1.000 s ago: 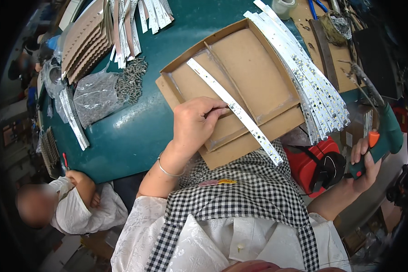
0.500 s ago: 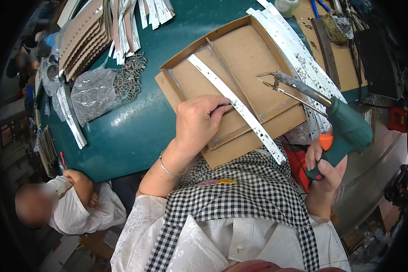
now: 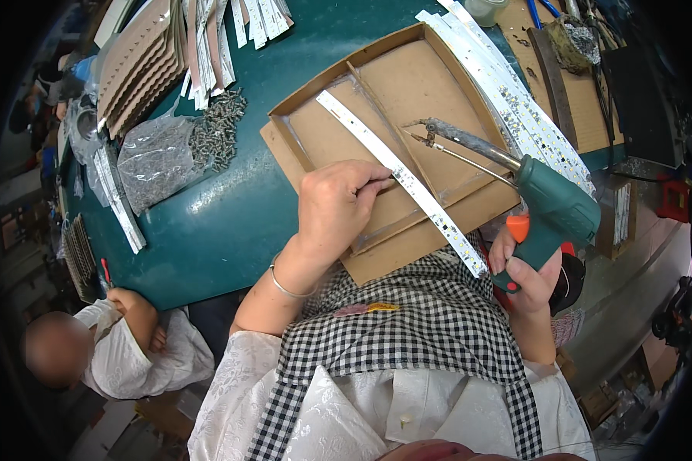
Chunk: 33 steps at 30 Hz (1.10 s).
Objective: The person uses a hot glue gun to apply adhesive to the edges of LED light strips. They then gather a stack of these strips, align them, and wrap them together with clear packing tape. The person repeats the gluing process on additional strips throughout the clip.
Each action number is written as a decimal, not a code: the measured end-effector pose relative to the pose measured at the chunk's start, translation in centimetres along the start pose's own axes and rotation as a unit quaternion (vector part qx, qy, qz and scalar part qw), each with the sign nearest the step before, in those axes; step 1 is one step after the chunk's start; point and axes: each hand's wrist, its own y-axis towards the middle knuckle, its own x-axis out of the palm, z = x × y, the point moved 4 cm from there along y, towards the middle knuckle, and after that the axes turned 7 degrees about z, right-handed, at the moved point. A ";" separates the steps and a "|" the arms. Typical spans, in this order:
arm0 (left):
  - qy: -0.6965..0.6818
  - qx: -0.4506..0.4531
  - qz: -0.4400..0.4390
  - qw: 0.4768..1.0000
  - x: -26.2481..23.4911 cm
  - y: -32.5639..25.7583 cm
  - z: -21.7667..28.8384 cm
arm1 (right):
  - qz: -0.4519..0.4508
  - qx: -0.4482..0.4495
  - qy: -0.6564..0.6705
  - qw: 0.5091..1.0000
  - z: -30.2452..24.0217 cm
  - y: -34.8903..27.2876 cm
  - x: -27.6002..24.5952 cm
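Note:
My left hand (image 3: 337,206) presses down on a long white LED strip (image 3: 398,178) that lies slantwise across a shallow cardboard tray (image 3: 438,84), fingertips pinching the strip near its middle. My right hand (image 3: 524,270) grips a green soldering gun (image 3: 550,211) with an orange trigger. Its metal barrel and wire tip (image 3: 438,134) hang over the tray just right of the strip, apart from it.
A bundle of white LED strips (image 3: 515,100) lies along the tray's right side. A plastic bag beside a heap of screws (image 3: 217,131) and stacked brown boards (image 3: 134,61) sit at the left on the green table (image 3: 238,215). Another person (image 3: 115,346) sits at lower left.
My right hand has lifted the soldering gun from beside my lap up over the tray, its tip moving left toward the strip. The left hand has stayed on the strip.

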 end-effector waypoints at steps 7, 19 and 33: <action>0.008 0.039 0.006 0.999 0.1 -0.1 -0.1 | -0.007 -0.008 -0.021 1.000 0.5 0.1 0.0; 0.004 0.093 0.032 0.995 0.4 -0.4 -0.2 | -0.014 -0.050 -0.035 0.998 -1.2 -0.7 -1.2; 0.005 0.093 0.061 0.994 0.1 -0.7 -0.3 | -0.079 0.042 -0.126 0.988 -2.0 -1.4 -2.0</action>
